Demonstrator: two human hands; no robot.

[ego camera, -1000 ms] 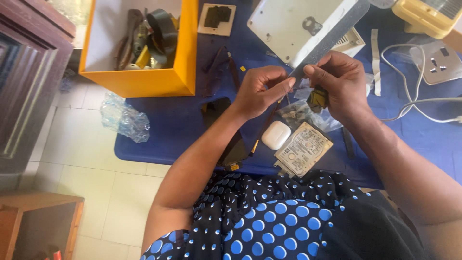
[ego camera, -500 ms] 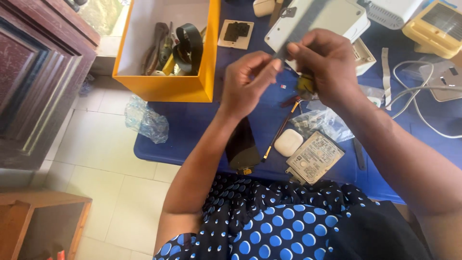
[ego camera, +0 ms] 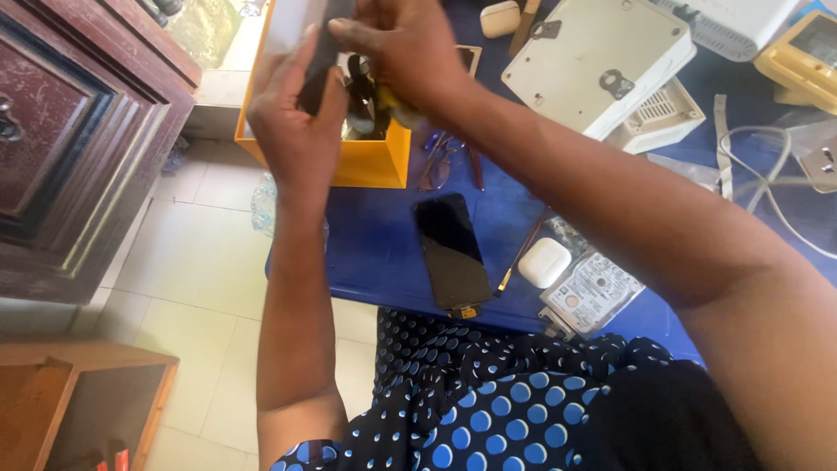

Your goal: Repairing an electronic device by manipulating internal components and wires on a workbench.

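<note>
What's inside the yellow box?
The hands cover most of the yellow box. Between the left hand and right hand, only some dark and shiny bits show; what they are cannot be told.

The surface [ego camera: 384, 253] is deep blue, and on it stand an orange-yellow box [ego camera: 370, 161], a glossy black phone screen [ego camera: 452, 251], a small white earbud case [ego camera: 544, 262] and a silver hard drive with a white label [ego camera: 593, 292]. A white device housing [ego camera: 593, 52] with dark fittings lies beside a pale yellow unit [ego camera: 802, 57] and a white cable [ego camera: 767, 187]. The dress [ego camera: 488, 419] is black with blue and white dots, the floor tiles [ego camera: 209, 262] are cream, and the cabinet [ego camera: 78, 131] is dark reddish-brown wood.
</note>
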